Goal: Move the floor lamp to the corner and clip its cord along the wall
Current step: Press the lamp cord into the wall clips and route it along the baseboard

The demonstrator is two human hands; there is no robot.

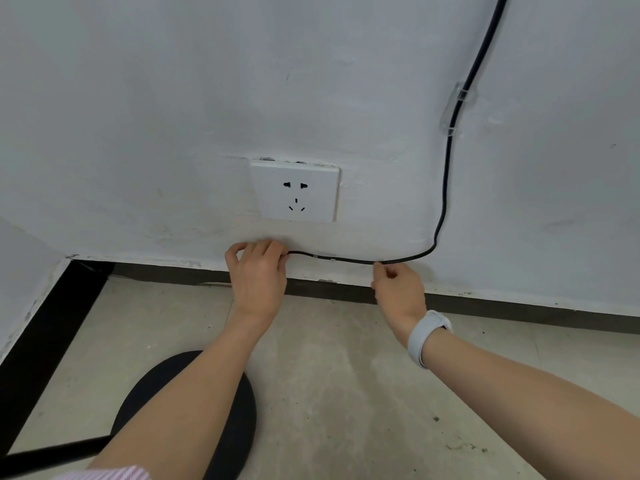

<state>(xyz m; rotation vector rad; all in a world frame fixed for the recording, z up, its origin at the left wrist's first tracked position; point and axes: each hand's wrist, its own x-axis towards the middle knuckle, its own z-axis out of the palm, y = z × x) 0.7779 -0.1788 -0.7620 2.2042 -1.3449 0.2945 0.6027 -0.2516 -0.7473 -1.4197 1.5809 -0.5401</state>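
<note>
So the cord (349,259) ran along the wall (138,98) just below the socket (296,192), then curved up to the right of it through a clear clip (455,110). Left hand (258,271) had its grip pinched on the cord's end right under the socket; right hand (398,289) pinched it further right, near the bend. The lamp base (239,410) sat on the floor (346,358) below and left of the socket, near the corner. My take: keep the run taut and level between both hands, press it flat against the wall, then clip it before letting go, or it'll sag.
</note>
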